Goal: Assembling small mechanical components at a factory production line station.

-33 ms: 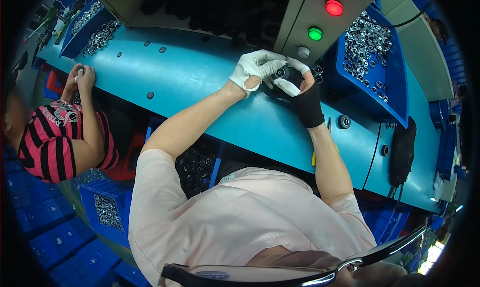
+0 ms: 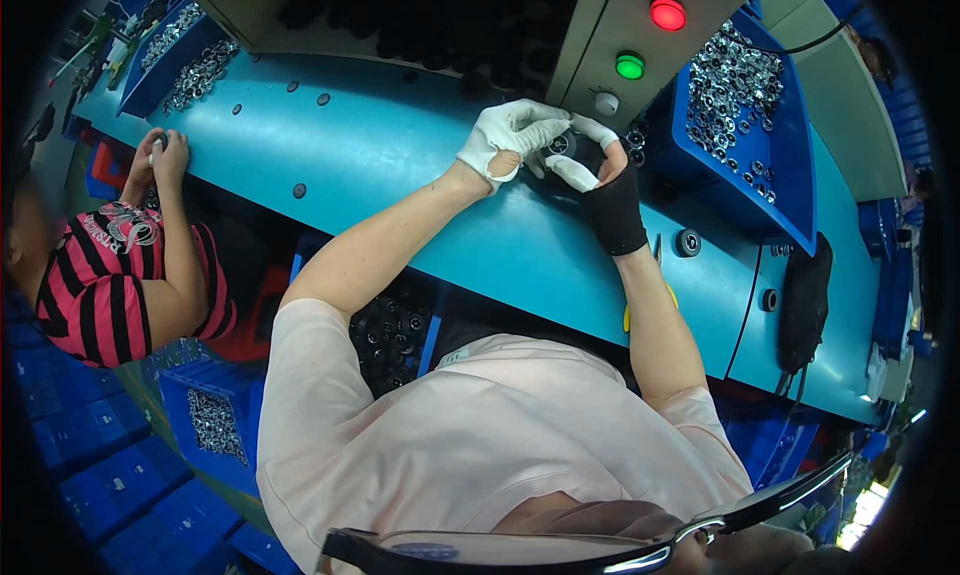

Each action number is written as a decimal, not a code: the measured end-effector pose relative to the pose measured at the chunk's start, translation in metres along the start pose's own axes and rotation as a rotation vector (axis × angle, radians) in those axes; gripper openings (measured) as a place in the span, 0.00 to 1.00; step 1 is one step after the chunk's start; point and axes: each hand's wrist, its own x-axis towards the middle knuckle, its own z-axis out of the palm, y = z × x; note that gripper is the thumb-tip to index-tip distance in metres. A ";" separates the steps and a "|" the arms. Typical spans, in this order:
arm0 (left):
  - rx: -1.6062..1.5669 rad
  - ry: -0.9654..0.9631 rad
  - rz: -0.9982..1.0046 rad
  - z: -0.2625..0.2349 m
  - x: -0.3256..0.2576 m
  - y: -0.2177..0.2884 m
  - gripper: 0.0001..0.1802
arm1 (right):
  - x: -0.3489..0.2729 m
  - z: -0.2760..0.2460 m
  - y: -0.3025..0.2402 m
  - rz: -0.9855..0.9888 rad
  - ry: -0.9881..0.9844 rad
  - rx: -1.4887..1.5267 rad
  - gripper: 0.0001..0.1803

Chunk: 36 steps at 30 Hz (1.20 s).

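Observation:
My left hand [image 2: 512, 135], in a white glove, and my right hand [image 2: 603, 180], in a black glove with white fingertips, meet over the teal workbench [image 2: 400, 155]. Between them they pinch a small dark round part [image 2: 560, 147] with a shiny metal centre. My left fingers curl over its top and my right thumb and forefinger grip it from the side. The hands hide most of the part. They are just in front of a grey control box [image 2: 640, 45] with a red and a green light.
A blue bin [image 2: 790, 175] of shiny metal rings stands at the right. A loose round part [image 2: 688, 242] and a black pouch [image 2: 805, 295] lie on the bench. A bin of black parts [image 2: 390, 335] sits below. A co-worker's hands [image 2: 158, 155] rest at the left edge.

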 end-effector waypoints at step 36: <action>0.478 -0.283 -1.009 -0.138 -0.270 0.005 0.18 | 0.002 -0.002 0.013 -0.310 0.276 -0.567 0.14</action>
